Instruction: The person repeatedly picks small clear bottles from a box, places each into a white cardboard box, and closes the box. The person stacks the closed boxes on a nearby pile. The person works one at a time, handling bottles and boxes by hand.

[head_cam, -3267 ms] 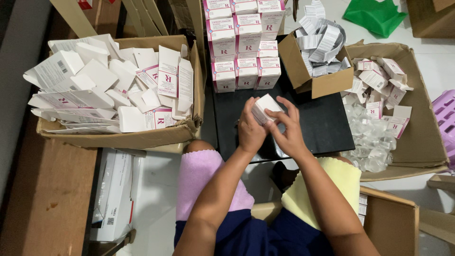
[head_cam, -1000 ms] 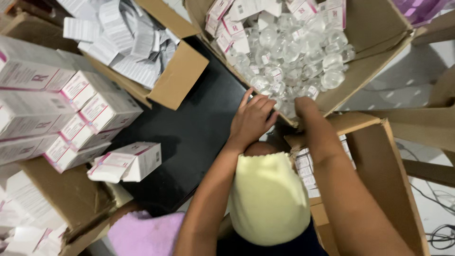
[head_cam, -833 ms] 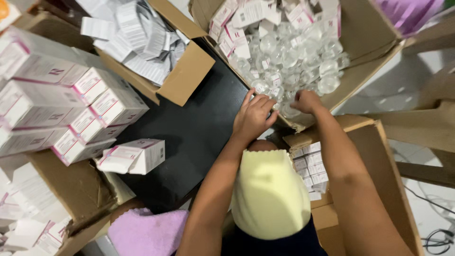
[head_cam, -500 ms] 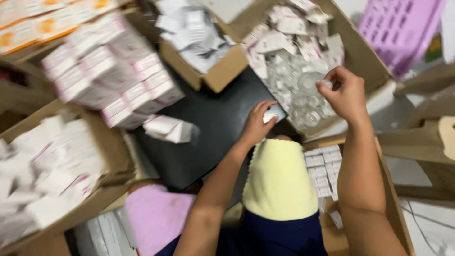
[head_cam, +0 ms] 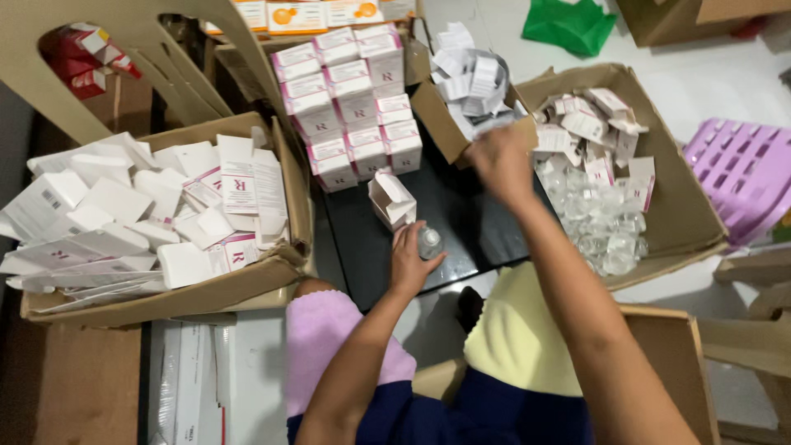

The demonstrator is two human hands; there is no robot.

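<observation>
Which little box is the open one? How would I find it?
Find the black board in the middle, between the big cardboard boxes. Below the neat stack of pink-and-white cartons one small box stands alone, just above the left hand with the clear bottle. Only this box has its flap open.

Large cardboard box of flat white-and-pink carton blanks (head_cam: pixel 156 214) at black tabletop's (head_cam: pixel 478 222) left edge. Stacked pink-and-white cartons (head_cam: pixel 350 103) along far edge. Green plastic bag (head_cam: pixel 573 23) on floor, purple plastic crate (head_cam: pixel 741 177) far right.
</observation>
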